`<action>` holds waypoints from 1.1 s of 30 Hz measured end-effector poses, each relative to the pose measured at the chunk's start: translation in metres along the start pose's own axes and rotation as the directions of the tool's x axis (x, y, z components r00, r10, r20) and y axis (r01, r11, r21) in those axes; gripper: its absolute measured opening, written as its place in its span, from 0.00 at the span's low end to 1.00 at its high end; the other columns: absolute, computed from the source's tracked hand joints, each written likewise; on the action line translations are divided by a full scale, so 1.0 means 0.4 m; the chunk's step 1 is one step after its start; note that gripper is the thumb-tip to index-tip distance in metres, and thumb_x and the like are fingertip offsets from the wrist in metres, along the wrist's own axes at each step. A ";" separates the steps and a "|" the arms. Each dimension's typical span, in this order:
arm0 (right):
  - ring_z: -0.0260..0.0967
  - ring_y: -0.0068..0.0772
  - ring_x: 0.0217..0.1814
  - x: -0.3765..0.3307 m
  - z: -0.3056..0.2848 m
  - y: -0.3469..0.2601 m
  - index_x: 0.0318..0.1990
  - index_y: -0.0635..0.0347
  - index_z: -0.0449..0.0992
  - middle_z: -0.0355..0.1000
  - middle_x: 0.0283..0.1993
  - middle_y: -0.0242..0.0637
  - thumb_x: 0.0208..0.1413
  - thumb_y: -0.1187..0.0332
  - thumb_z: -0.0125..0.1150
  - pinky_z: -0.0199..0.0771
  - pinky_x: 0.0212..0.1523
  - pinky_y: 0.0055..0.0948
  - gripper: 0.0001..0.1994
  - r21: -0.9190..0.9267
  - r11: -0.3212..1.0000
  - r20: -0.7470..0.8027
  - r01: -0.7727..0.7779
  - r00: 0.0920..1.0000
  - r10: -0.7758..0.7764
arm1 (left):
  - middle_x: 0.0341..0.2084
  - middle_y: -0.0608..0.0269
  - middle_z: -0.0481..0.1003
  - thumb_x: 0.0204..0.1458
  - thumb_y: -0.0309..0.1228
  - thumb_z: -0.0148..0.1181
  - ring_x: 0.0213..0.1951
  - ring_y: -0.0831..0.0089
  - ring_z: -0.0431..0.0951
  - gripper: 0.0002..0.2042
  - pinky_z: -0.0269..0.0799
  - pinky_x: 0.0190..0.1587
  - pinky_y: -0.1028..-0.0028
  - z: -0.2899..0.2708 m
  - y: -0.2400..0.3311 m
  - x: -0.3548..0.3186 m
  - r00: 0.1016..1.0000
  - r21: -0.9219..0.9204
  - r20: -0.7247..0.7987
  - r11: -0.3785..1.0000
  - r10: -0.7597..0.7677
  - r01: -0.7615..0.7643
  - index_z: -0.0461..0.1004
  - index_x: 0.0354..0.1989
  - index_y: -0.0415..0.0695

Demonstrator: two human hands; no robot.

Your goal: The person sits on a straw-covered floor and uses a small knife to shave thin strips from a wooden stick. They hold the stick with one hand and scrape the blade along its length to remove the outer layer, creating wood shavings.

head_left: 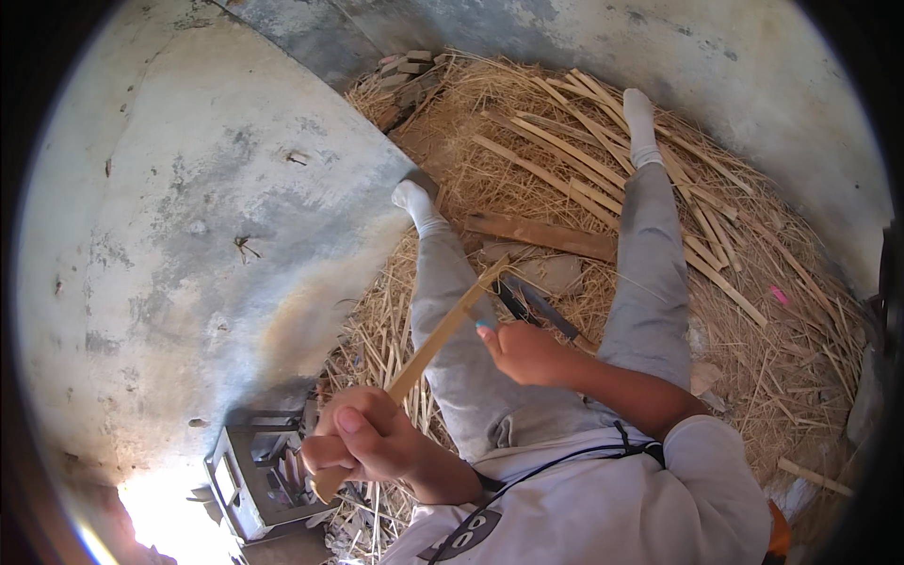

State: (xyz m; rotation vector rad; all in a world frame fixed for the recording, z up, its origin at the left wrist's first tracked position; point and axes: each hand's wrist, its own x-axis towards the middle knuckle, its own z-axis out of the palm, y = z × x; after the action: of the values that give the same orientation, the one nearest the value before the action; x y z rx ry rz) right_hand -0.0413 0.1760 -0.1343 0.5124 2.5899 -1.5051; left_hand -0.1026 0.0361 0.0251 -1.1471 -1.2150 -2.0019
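My left hand (372, 438) is closed around the lower part of a long, pale wooden strip (438, 348). The strip slants up and away to the right, over my left leg, and its far end looks split and frayed. Close beside its upper part is my right hand (529, 354), fingers curled in. A small blue spot shows at a fingertip there; what those fingers hold, if anything, is hidden. Just beyond the right hand, between my legs, lies a dark flat blade (546, 306) on the straw, partly covered by the hand and arm.
My legs stretch out over straw and shavings (556, 188). Several long wooden strips (556, 155) lie under and around my right leg. A thick brown board (541, 235) lies between my feet. Plastered walls (235, 188) enclose the floor. A metal-framed box (259, 480) stands at lower left.
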 end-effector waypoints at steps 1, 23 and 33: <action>0.76 0.63 0.34 -0.013 -0.004 -0.009 0.26 0.66 0.75 0.74 0.25 0.57 0.76 0.47 0.29 0.76 0.43 0.55 0.37 -0.008 1.000 -0.030 0.000 1.000 -0.001 | 0.07 0.74 0.49 0.60 0.17 0.51 0.08 0.87 0.49 0.19 0.39 0.07 0.78 -0.002 -0.006 0.002 0.999 -0.029 -0.022 0.999 -0.025 0.024 0.49 0.25 0.50; 0.70 0.52 0.28 -0.067 -0.097 -0.086 0.33 0.68 0.72 0.68 0.23 0.54 0.78 0.51 0.33 0.70 0.38 0.48 0.30 0.320 0.938 0.055 0.135 0.985 -0.161 | 0.07 0.74 0.56 0.58 0.14 0.54 0.08 0.82 0.54 0.19 0.49 0.06 0.75 0.020 0.004 0.027 0.944 -0.245 0.314 0.969 0.101 -0.022 0.52 0.22 0.44; 0.73 0.64 0.34 -0.084 -0.100 -0.105 0.40 0.68 0.74 0.73 0.27 0.58 0.77 0.50 0.35 0.70 0.41 0.53 0.28 0.388 0.879 0.005 0.278 0.953 -0.304 | 0.07 0.75 0.53 0.51 0.07 0.50 0.07 0.80 0.50 0.20 0.45 0.07 0.76 -0.021 -0.007 0.062 0.862 -0.436 0.490 0.893 0.131 0.112 0.50 0.20 0.45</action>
State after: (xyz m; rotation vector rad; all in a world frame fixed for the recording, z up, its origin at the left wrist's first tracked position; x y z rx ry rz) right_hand -0.0209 0.1833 -0.0710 0.0930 2.4060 -2.1089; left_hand -0.1206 0.0296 0.0435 -2.0149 -0.9739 -2.1048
